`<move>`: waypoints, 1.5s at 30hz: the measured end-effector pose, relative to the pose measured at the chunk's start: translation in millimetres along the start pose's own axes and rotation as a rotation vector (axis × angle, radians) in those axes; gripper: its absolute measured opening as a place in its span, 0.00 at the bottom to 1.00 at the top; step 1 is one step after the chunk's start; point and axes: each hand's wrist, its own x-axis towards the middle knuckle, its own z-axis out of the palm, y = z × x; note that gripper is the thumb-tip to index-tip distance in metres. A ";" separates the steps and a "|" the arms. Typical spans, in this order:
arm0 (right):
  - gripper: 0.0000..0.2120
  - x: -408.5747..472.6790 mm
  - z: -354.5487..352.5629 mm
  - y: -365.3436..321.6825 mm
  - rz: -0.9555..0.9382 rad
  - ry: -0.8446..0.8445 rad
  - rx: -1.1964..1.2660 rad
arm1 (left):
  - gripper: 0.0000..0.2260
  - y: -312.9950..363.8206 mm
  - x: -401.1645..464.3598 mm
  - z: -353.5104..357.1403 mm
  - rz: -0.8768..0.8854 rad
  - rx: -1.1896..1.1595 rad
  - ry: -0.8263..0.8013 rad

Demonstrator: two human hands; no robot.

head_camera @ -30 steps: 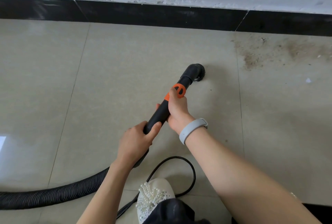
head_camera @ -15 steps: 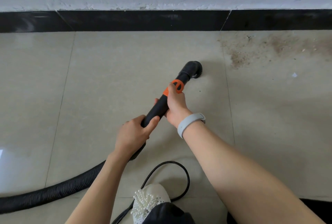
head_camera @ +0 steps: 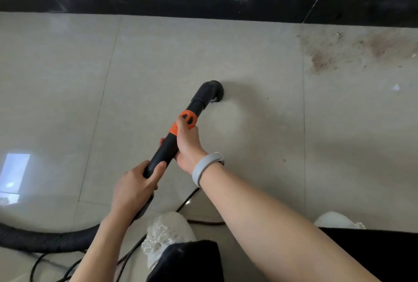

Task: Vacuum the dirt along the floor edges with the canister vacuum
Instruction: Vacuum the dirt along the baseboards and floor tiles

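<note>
Gripped the wand [head_camera: 168, 143] with both hands: left hand [head_camera: 133, 189] curled round its rear end, thumb on top; right hand [head_camera: 187, 141] wrapped just ahead, thumb on the orange collar [head_camera: 188, 120]. Set the brush [head_camera: 214, 91] on the floor [head_camera: 158, 55] beyond the right fingers. Left dirt [head_camera: 339, 53] well right of them, near the skirting [head_camera: 203, 5]. Trailed the hose [head_camera: 45, 238] behind the left hand.

No text, label, brand, number or sign can be read anywhere in the head view. The orange collar [head_camera: 188, 118] on the vacuum wand [head_camera: 168, 146] bears 2 dark marks, but they form no legible character.
</note>
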 end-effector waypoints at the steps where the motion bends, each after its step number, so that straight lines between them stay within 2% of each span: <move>1: 0.09 -1.7 1.5 5.5 0.017 -0.016 0.007 | 0.18 -6.3 0.2 -5.4 0.007 0.020 -0.021; 5: 0.07 -1.1 -11.8 -1.4 -0.041 0.030 0.091 | 0.17 -7.1 20.8 -15.7 0.130 0.162 -0.106; 9: 0.13 1.3 -41.3 -16.3 -0.174 0.282 0.246 | 0.21 23.5 35.9 -3.9 0.351 0.431 -0.202; 12: 0.12 -6.7 -55.9 -6.3 -0.226 0.480 0.372 | 0.24 34.6 42.9 0.1 0.538 0.601 -0.329; 15: 0.11 -21.2 -58.9 9.3 -0.238 0.626 0.479 | 0.29 35.5 53.7 -1.8 0.689 0.676 -0.432; 18: 0.14 -30.3 -59.0 13.7 -0.227 0.707 0.572 | 0.36 42.5 62.5 -0.7 0.807 0.698 -0.459; 20: 0.13 -27.4 -57.9 5.6 -0.241 0.735 0.583 | 0.35 49.1 69.6 0.5 0.811 0.685 -0.468; 22: 0.10 -18.9 -53.5 -9.5 -0.281 0.738 0.565 | 0.27 56.9 78.4 -0.4 0.755 0.663 -0.450; 24: 0.07 -6.0 -43.4 -32.1 -0.339 0.667 0.497 | 0.20 63.7 87.2 -0.2 0.677 0.614 -0.362; 26: 0.10 10.2 -32.8 -52.4 -0.363 0.573 0.394 | 0.20 64.6 92.5 -0.6 0.598 0.522 -0.250; 28: 0.08 22.9 -23.0 -68.0 -0.351 0.461 0.274 | 0.20 64.2 94.7 -1.8 0.518 0.417 -0.171; 32: 0.10 28.3 -19.4 -75.1 -0.306 0.358 0.128 | 0.21 64.4 94.1 -1.2 0.420 0.293 -0.133; 34: 0.12 21.9 -31.8 -71.6 -0.319 0.401 0.139 | 0.22 69.0 88.5 2.5 0.450 0.328 -0.162; 37: 0.10 0.3 -68.9 -58.0 -0.357 0.526 0.364 | 0.20 84.6 70.6 17.6 0.564 0.479 -0.269; 39: 0.10 -19.6 -100.2 -44.5 -0.380 0.632 0.510 | 0.23 97.7 54.2 35.8 0.665 0.614 -0.355; 41: 0.07 -35.6 -127.8 -32.9 -0.367 0.704 0.570 | 0.28 106.2 39.6 54.7 0.759 0.696 -0.402; 43: 0.09 -43.4 -145.6 -32.9 -0.357 0.703 0.582 | 0.31 111.8 32.5 69.2 0.776 0.694 -0.410; 45: 0.06 -42.5 -150.5 -47.4 -0.373 0.655 0.575 | 0.28 118.3 33.8 75.5 0.728 0.638 -0.377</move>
